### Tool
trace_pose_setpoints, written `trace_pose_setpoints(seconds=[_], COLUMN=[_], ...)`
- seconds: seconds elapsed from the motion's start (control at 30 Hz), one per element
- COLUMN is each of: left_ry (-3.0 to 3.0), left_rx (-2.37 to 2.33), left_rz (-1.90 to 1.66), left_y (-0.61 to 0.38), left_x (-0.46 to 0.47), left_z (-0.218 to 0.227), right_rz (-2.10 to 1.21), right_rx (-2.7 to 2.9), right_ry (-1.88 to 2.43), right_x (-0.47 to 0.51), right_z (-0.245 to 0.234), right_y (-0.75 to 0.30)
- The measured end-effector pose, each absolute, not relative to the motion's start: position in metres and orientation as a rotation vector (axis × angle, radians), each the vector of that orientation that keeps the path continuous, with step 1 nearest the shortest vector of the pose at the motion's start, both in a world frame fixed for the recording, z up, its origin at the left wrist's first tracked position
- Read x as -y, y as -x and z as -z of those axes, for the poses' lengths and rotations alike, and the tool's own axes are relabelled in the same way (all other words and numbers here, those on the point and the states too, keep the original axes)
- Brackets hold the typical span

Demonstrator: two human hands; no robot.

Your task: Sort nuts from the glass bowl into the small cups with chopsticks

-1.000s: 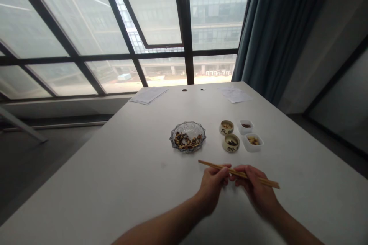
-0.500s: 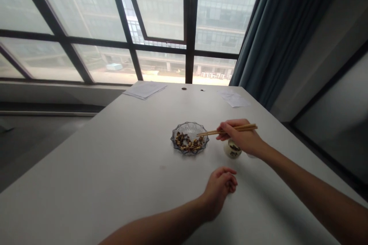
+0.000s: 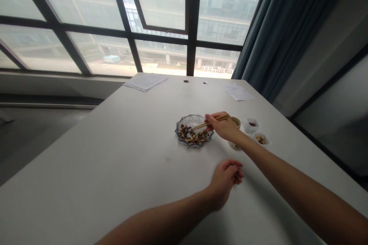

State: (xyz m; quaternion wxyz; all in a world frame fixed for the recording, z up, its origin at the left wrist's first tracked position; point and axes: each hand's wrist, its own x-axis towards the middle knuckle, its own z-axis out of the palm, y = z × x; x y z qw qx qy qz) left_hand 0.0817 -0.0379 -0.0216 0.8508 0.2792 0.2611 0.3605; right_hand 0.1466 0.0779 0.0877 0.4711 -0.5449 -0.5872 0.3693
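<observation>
My right hand [image 3: 222, 127] is closed around a pair of wooden chopsticks [image 3: 200, 126]. Their tips point down into a clear scalloped glass bowl [image 3: 195, 120], touching or just above the small brown and tan dried pieces [image 3: 188, 133] there. Whether the tips grip a piece is too small to tell. My left hand [image 3: 225, 180] rests on the table nearer to me, loosely curled with the index finger stretched out, and nothing shows in it. Beside the right wrist, a pale pot [image 3: 235, 146] is partly hidden, with another pale rim [image 3: 236, 121] behind the hand.
Right of my right wrist stand two small white cups, one with dark contents [image 3: 247, 126] and one with light pieces [image 3: 266, 141]. Papers [image 3: 146, 81] lie at the white table's [image 3: 115, 149] far left, more sheets [image 3: 239, 92] at the far right. Windows and a blue curtain [image 3: 267, 34] stand beyond.
My right hand has moved left with the chopsticks, their tips now lower and farther into the bowl. The white cups have come into view. My left hand stays in nearly the same pose.
</observation>
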Motion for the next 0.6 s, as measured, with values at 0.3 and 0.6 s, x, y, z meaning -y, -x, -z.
trace_pose_setpoints(seconds=[0.3, 0.6], left_ry=[-0.589, -0.595], left_rx=[-0.561, -0.568], left_rz=[-0.751, -0.746], left_y=[-0.084, -0.084], left_x=[0.037, 0.037], left_z=[0.024, 0.025], right_rz=[-0.935, -0.910], right_rx=[1.393, 1.427], right_ry=[1.382, 1.420], right_x=[-0.087, -0.087], right_z=[-0.088, -0.096], right_y=[-0.137, -0.125])
